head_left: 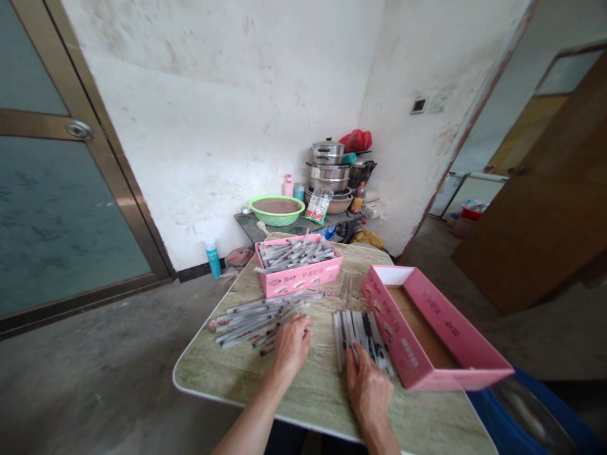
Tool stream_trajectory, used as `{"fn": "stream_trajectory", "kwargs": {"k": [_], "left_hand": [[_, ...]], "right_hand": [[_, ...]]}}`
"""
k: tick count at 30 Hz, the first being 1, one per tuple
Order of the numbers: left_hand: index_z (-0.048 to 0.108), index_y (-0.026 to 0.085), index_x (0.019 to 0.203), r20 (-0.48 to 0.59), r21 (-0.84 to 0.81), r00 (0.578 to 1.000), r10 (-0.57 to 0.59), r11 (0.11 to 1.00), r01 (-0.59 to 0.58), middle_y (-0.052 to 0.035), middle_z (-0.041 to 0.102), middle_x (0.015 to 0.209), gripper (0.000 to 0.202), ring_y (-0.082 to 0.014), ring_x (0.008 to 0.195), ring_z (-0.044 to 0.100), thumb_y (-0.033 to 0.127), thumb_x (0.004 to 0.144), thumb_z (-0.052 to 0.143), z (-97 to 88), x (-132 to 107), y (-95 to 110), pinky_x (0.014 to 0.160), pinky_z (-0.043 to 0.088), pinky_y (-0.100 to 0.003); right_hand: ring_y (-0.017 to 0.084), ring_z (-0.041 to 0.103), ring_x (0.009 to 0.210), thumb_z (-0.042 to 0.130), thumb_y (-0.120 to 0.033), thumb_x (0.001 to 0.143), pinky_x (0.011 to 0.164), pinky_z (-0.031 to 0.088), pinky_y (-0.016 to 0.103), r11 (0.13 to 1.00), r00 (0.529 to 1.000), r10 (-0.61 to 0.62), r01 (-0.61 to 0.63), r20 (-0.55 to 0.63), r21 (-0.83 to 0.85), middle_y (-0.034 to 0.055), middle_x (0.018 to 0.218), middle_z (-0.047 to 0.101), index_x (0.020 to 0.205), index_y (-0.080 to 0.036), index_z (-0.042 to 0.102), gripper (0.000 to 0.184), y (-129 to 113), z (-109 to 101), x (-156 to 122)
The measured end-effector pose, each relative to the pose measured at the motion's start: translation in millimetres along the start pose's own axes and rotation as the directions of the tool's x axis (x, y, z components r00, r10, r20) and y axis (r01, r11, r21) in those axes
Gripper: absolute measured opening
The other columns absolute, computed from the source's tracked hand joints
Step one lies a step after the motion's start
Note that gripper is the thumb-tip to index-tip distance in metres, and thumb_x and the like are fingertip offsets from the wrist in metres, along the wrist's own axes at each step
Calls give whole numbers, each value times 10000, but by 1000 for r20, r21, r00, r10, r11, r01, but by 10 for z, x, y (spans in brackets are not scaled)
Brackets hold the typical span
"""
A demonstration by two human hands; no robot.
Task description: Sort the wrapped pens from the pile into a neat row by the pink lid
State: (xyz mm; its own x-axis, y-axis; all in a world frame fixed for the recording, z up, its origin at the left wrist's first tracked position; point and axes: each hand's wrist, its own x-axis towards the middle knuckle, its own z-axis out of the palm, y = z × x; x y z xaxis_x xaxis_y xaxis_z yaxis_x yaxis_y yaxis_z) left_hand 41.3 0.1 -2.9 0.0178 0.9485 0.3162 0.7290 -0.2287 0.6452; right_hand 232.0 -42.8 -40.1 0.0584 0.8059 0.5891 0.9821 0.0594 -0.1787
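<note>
Loose pens [251, 319] with clear, whitish barrels lie in a spread pile on the table's left side. Beside the pile's right edge is my left hand [290, 346], its fingers curled together; what they hold is hidden. My right hand [370, 384] is closed on a pen at the near end of a row of pens [351, 325] laid side by side, some with black parts. Behind the pile stands a pink box [303, 279] heaped with more pens. To the right of the row, a larger pink box [396, 332] sits open with its brown bottom showing.
The wood-patterned table [227, 379] has a pale edge. Behind it, a low dark stand bears a green basin [277, 218], stacked steamer pots [328, 167] and a bottle [359, 197]. A blue spray can [213, 260] stands on the floor at left. Something blue [521, 411] is at lower right.
</note>
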Motion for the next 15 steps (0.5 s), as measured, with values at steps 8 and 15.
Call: {"fn": "stream_trajectory", "kwargs": {"k": [8, 15], "left_hand": [[648, 219, 762, 123, 347, 980, -155, 932, 104, -49, 668, 801, 83, -226, 750, 627, 162, 707, 673, -331, -41, -252, 635, 372, -281], [638, 184, 739, 162, 229, 984, -68, 973, 30, -76, 651, 795, 113, -229, 760, 615, 87, 741, 579, -227, -33, -134, 683, 386, -311]], "right_hand": [[149, 630, 527, 356, -360, 968, 479, 340, 228, 998, 996, -16, 21, -90, 58, 80, 746, 716, 1000, -145, 656, 370, -2, 7, -15], [148, 634, 532, 360, -342, 971, 505, 399, 225, 987, 989, -62, 81, -136, 138, 83, 749, 713, 973, -136, 654, 359, -5, -8, -4]]}}
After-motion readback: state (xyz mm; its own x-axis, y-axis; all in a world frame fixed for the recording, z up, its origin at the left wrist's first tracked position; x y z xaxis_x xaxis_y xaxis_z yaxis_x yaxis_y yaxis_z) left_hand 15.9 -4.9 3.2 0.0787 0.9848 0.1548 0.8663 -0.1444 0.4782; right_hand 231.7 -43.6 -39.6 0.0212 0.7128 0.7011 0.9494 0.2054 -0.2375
